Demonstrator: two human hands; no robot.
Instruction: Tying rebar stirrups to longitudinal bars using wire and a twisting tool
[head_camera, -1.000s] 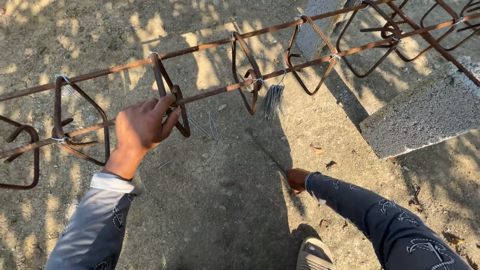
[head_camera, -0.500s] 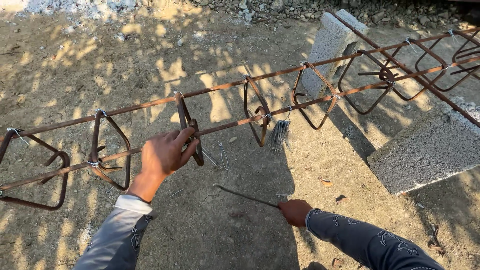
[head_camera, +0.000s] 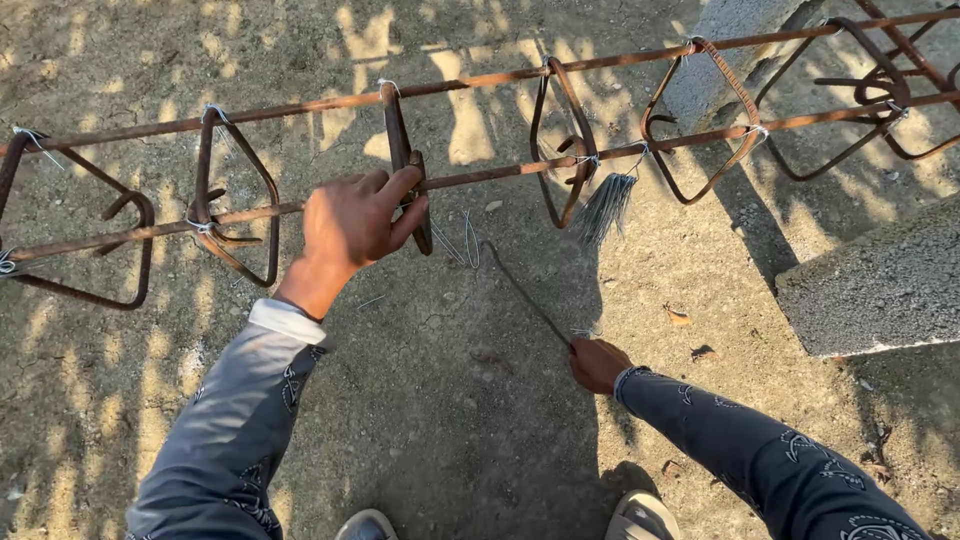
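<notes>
1. Head view is showing a person standing over a long rusty rebar cage (head_camera: 640, 150) made of thin horizontal steel bars and bent square stirrups, lying across sandy ground.
2. The left hand (head_camera: 352, 222) is closing around one rusty square stirrup (head_camera: 405, 165) where it is crossing the lower bar, fingers wrapped over both.
3. The right hand (head_camera: 597, 362) is staying low near the ground, fist closed on the end of a thin dark hooked tying tool (head_camera: 525, 292), whose tip is pointing up toward the held stirrup.
4. A loose piece of thin pale tie wire (head_camera: 462, 240) is hanging just beside the held stirrup; I cannot tell if it is already looped around the bar.
5. As a judgement: the stirrups on the left (head_camera: 235, 215) and on the right (head_camera: 562, 150) are showing pale wire knots at the bars, so these joints seem to be finished.
6. The held stirrup is having a knot on the upper bar only, so its lower joint seems to be remaining.
7. A bundle of grey cut wires (head_camera: 605, 205) is hanging from the lower bar, near the next stirrup.
8. A grey concrete block (head_camera: 880, 290) is lying at the right, under the far end of the cage.
</notes>
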